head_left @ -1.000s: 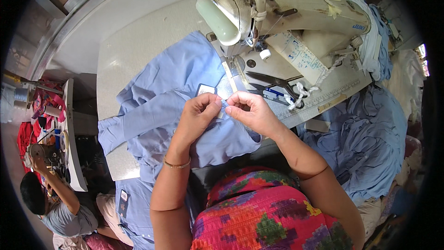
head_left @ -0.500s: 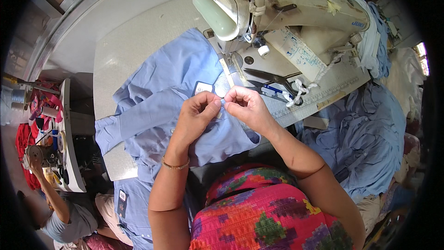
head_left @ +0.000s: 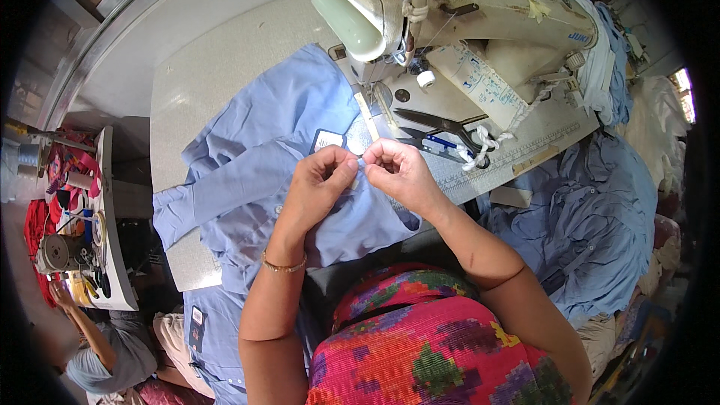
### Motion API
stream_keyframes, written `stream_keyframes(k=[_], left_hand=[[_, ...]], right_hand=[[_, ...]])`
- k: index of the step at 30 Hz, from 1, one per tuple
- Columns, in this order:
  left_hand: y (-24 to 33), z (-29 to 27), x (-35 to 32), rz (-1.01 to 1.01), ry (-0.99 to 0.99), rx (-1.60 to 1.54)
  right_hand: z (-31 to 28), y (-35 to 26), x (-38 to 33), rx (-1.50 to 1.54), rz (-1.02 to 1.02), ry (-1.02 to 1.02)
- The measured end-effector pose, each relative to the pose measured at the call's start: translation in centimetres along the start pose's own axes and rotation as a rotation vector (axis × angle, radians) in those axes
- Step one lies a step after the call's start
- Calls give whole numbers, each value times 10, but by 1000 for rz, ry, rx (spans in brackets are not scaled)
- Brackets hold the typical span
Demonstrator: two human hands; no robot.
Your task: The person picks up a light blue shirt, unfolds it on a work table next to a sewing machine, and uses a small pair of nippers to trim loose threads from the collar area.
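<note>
A light blue shirt (head_left: 262, 105) lies spread on the sewing table (head_left: 202, 67), one sleeve stretched toward the left. Over its near part, my left hand (head_left: 321, 186) and my right hand (head_left: 405, 180) meet fingertip to fingertip. Both pinch something tiny between thumb and forefinger, too small and too covered to make out. Just behind my left fingers is a dark-edged white label (head_left: 328, 141) on the shirt. Black scissors (head_left: 442, 121) and a blue pen-like tool (head_left: 444, 140) rest to the right of my right hand.
A sewing machine (head_left: 480, 1) stands at the back, its needle area beyond my hands. Crumpled blue shirts (head_left: 592, 217) are heaped at the right, and another blue garment (head_left: 221, 337) hangs at the near left. Far left, a co-worker's hand (head_left: 63, 296) is beside a cluttered side table (head_left: 118, 255).
My hands keep nearly the same pinch at the same spot. At the far left, the co-worker's hand has moved lower, away from the round machine part.
</note>
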State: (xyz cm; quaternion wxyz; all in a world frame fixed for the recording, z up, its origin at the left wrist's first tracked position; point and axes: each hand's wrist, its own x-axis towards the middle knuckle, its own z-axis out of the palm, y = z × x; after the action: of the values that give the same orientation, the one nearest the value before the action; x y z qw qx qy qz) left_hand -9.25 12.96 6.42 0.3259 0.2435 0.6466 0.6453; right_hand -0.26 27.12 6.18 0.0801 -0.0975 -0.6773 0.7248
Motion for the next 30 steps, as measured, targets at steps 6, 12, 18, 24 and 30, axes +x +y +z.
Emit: stream_keyframes(k=[6,12,18,24,30], left_hand=[[-1,-1,0,17,-15,-1],[-4,-2,2,15,-23,20],[-1,-2,1,10,-28,23],[0,-4,2,-19,-50,17],[-1,-4,2,-7,-66,-3]], right_hand=[[1,3,-1,47,-11,-11],[0,4,0,26,5,-2],[-1,6,-1,63,19,-14],[-3,8,-4,-34,-94,7],[-1,3,-4,-401,-467,77]])
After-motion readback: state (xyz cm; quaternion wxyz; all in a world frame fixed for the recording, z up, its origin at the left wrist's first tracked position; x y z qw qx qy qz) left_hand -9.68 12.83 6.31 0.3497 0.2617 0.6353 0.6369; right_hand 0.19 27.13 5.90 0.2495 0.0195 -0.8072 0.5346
